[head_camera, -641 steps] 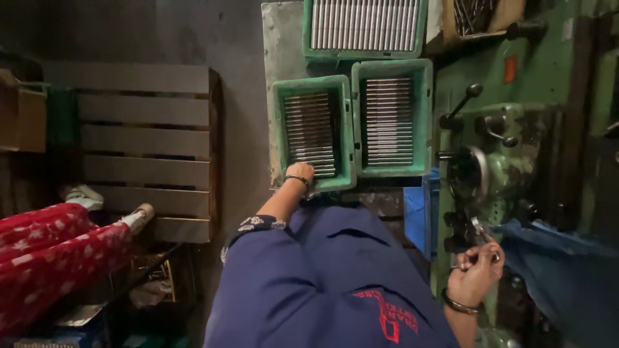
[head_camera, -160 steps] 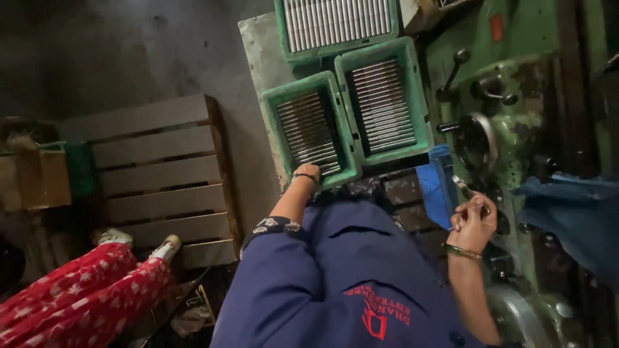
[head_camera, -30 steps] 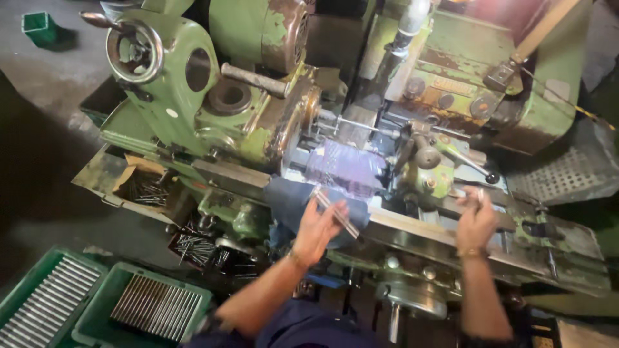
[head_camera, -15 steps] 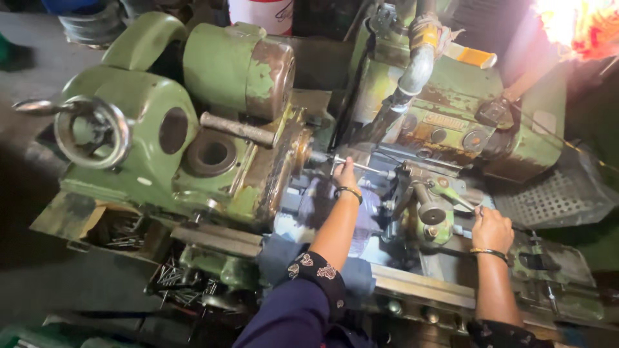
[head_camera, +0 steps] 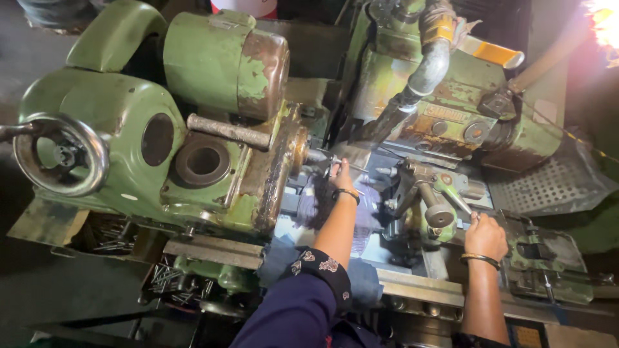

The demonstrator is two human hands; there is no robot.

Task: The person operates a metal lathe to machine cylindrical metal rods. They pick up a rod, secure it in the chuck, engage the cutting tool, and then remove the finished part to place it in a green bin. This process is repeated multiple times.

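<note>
Green paint, chipped and rusty, covers the big old machine (head_camera: 213,135) in front of me. My left hand (head_camera: 342,175) is stretched far forward, close to the round spinning end (head_camera: 298,149) of the machine, where a thin metal rod (head_camera: 335,158) pokes out. My fingers are bunched together around that rod, right at the tip, but they are small and partly hidden, so I cannot tell how tight they pinch it. A dark band (head_camera: 346,193) sits on that wrist, and my blue sleeve (head_camera: 303,303) has a patterned cuff. My right hand (head_camera: 485,236) is well apart from the left one, over on the right side. It rests on a flat green part (head_camera: 538,254) of the machine, just beside a lever with a round grey knob (head_camera: 440,215). Its fingers are curled down and close together; I cannot tell if they grip anything. A gold bangle (head_camera: 480,259) is on that wrist. On the far left is a round metal hand wheel (head_camera: 61,154). A grey hose (head_camera: 422,74) bends down from the top toward the middle. Down low on the left, lots of thin metal rods (head_camera: 169,280) lie in a messy pile under the machine.
</note>
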